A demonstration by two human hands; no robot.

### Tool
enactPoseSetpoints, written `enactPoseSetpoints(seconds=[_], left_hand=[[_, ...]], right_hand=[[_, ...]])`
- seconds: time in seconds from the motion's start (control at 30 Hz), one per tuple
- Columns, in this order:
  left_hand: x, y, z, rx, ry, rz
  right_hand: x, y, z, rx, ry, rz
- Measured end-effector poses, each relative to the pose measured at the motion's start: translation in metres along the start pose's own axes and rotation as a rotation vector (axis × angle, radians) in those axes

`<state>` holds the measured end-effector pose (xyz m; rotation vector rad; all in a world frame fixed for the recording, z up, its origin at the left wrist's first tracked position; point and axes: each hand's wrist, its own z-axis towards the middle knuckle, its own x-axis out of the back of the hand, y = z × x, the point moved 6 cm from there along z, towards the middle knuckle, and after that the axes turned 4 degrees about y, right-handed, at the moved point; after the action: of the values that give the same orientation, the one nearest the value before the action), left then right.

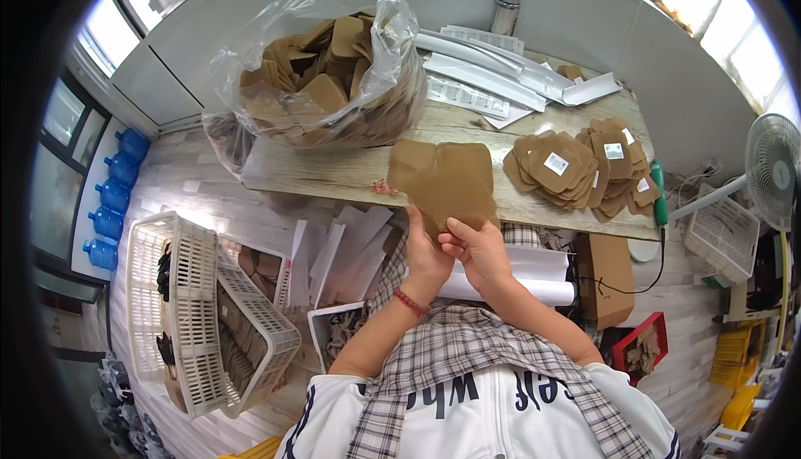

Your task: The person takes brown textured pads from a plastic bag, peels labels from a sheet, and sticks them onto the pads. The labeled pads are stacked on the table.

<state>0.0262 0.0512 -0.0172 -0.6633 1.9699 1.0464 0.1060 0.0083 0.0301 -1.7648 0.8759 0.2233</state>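
Observation:
A flat brown piece with rounded corners (450, 194) is held up in front of me at the table's near edge. My left hand (429, 252) grips its lower left edge, thumb laid along it. At the lower right edge, my right hand (478, 252) pinches the same piece between thumb and curled fingers. More brown pieces (411, 157) lie flat on the table (334, 168) just behind it, partly covered. Small red scraps (384, 187) sit left of them. Farther right are overlapping piles of similar brown pieces (542, 143), several with white labels.
A clear plastic bag (399, 58) full of brown pieces stands at the back left. White paper sheets (492, 75) and a metal flask (506, 12) are at the back. A green-handled corded tool (659, 196) hangs by the right edge. White crates (196, 317) stand lower left.

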Motion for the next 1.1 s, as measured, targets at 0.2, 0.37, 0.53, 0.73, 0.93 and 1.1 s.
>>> enactPoseSetpoints(seconds=[0.2,0.37,0.53,0.73,0.93,1.1], left_hand=[[-0.012,-0.001,0.001,-0.004,-0.041,0.013],[-0.001,0.016,0.008,-0.137,0.049,0.186],[-0.016,0.044,0.006,-0.063,-0.061,0.138],[-0.051,0.044,0.018,-0.141,-0.267,0.576],[-0.092,0.256,0.063,-1.019,-0.025,1.076],[-0.098,0.398,0.125,-1.250,0.296,1.648]], right_hand=[[0.007,0.003,0.000,-0.075,0.110,-0.015],[0.009,0.008,-0.004,-0.188,0.076,-0.086],[0.065,-0.026,0.014,0.267,0.220,-0.600],[0.035,-0.049,0.044,0.281,-0.009,-0.287],[0.053,-0.072,0.111,0.303,0.071,-0.378],[0.080,-0.044,0.140,0.719,0.359,-1.330]])
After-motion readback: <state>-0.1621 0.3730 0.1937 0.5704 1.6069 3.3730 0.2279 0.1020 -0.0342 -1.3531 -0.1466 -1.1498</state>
